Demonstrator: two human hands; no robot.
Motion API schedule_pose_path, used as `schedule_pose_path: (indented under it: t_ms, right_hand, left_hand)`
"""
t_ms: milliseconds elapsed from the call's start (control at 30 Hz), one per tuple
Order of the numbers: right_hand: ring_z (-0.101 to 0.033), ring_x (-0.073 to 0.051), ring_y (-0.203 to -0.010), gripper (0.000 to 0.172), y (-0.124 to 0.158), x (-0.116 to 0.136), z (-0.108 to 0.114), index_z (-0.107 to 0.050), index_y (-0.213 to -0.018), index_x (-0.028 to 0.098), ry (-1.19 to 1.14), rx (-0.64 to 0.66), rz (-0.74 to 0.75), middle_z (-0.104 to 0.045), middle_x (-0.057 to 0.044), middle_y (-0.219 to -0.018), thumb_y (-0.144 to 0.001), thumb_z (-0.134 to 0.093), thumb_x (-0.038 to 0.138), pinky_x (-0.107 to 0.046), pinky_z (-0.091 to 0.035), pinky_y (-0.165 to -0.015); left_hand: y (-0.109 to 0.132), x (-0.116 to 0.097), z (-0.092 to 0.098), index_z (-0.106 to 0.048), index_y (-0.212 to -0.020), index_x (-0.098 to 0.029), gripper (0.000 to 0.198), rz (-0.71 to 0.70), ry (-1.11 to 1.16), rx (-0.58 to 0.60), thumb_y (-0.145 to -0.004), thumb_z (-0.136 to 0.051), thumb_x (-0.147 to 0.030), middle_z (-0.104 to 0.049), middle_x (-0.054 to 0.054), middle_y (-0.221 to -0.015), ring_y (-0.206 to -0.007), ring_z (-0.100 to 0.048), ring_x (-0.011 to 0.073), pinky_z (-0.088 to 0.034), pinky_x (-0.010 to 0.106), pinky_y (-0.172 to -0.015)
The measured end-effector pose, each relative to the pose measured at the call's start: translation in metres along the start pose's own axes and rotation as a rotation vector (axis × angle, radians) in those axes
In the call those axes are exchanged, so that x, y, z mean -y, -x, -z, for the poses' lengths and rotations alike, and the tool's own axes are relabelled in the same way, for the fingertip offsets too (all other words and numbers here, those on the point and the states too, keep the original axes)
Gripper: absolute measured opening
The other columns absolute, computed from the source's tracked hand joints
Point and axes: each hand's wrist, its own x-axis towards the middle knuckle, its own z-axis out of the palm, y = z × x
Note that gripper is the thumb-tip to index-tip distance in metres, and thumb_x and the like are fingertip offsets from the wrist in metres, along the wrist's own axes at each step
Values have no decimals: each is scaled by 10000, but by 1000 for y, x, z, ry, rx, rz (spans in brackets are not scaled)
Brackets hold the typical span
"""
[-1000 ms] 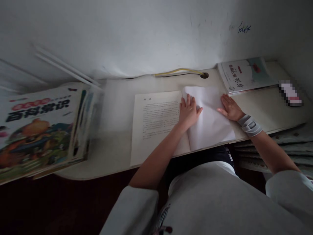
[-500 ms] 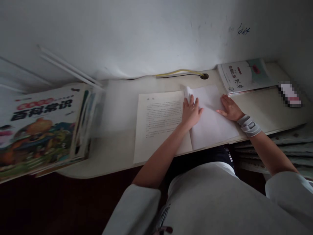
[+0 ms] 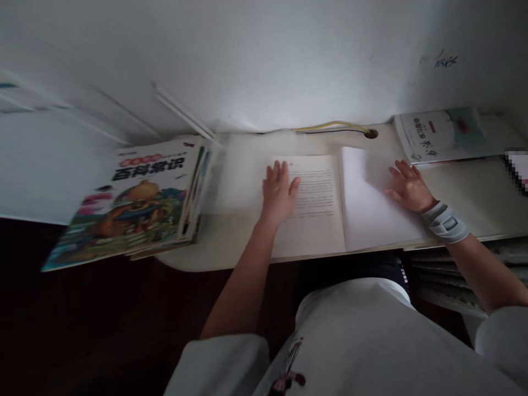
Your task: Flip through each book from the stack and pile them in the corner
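The left hand (image 3: 278, 192) lies flat on the printed left page, with the fingers spread and the palm down, near the inner side of the page. The right hand (image 3: 408, 187) is also open and spread, and it rests near the outer edge of the blank right page. Neither hand pinches anything; both only press on the paper from above. A grey wrist brace (image 3: 445, 222) is around the right wrist, just behind the hand.

Between the hands is the open book (image 3: 313, 209), lying flat near the middle of the desk's front edge. Its lower edge comes close to that edge. The left page (image 3: 313, 192) has a small heading and some blocks of text, but the print is too small to read. The right page (image 3: 371, 203) shows no print.

To the left, near the rounded corner of the white desk (image 3: 177, 264), a thick picture book (image 3: 140, 206) lies with a colourful cover, and its title reads 百科常识. In the back right corner lies a thin book (image 3: 437, 136) with a Chinese title that I cannot read fully. At the right edge is a pixelated object (image 3: 517, 168). Along the back edge, a yellow cable (image 3: 334, 126) goes into a round desk hole (image 3: 371, 133). On the wall (image 3: 264, 60) above is a small blue handwriting (image 3: 445, 60), and it cannot be read.
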Motion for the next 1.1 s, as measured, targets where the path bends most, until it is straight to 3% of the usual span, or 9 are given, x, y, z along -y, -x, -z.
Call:
schedule_pose_path:
  t_ms: [133,233,300,467,633,833,1000,1100]
  right_hand:
    - [-294,-299,-1400,561,-20,66,7,-490,-1356,167,-29,77,311,-390,-163,-1480,-932,-383,517,-541,-246,-1116]
    - [-270,-299,-1410,630,-34,106,-3,-456,-1385,174,-46,182,526,-361,-162,-1497,-890,-460,564,-545,-215,-1125]
    - [-274,-318,-1406,697,-38,116,-14,-456,-1385,171,-30,234,572,-370,-172,-1487,-852,-488,618,-569,-212,-1116]
    - [-344,-333,-1367,736,-31,101,-28,-462,-1375,141,15,263,524,-450,-188,-1431,-842,-476,647,-578,-248,-1097]
    - [-339,-344,-1368,740,-23,93,-21,-441,-1385,84,10,259,507,-438,-214,-1430,-851,-517,591,-582,-259,-1093]
    - [-345,-338,-1367,715,-21,84,-13,-427,-1401,114,11,302,499,-456,-187,-1426,-851,-546,555,-589,-258,-1094]
    - [-269,-328,-1405,761,-17,80,-12,-346,-1448,131,-4,340,460,-332,-189,-1502,-860,-505,588,-550,-270,-1103]
    - [-211,-348,-1421,823,-16,85,-9,-313,-1459,118,13,347,439,-232,-223,-1531,-844,-485,636,-563,-244,-1107]
  left_hand:
    - [37,50,18,-258,-1462,-107,622,118,-19,-6,-957,-229,-468,-425,220,-1443,-1368,-367,296,-299,514,-1100]
    - [54,60,13,-250,-1464,-109,599,60,8,7,-956,-231,-426,-453,206,-1427,-1342,-413,269,-312,496,-1097]
    - [57,62,9,-268,-1450,-65,616,41,-4,-9,-950,-242,-423,-458,227,-1416,-1346,-404,283,-299,505,-1103]
    - [56,70,7,-233,-1463,-57,645,73,40,-7,-946,-257,-443,-527,219,-1353,-1296,-463,272,-361,483,-1068]
    - [56,75,7,-281,-1443,-41,649,80,9,-8,-945,-257,-457,-543,214,-1340,-1338,-412,279,-336,478,-1094]
    - [56,76,7,-385,-1400,-106,603,94,-7,-33,-943,-226,-466,-538,179,-1359,-1337,-418,280,-340,491,-1097]
    - [55,75,7,-467,-1349,-79,565,93,-73,-1,-931,-212,-361,-545,184,-1348,-1344,-405,293,-343,481,-1096]
    - [56,74,9,-520,-1315,-133,520,66,-81,1,-918,-234,-306,-557,132,-1353,-1344,-409,276,-343,477,-1103]
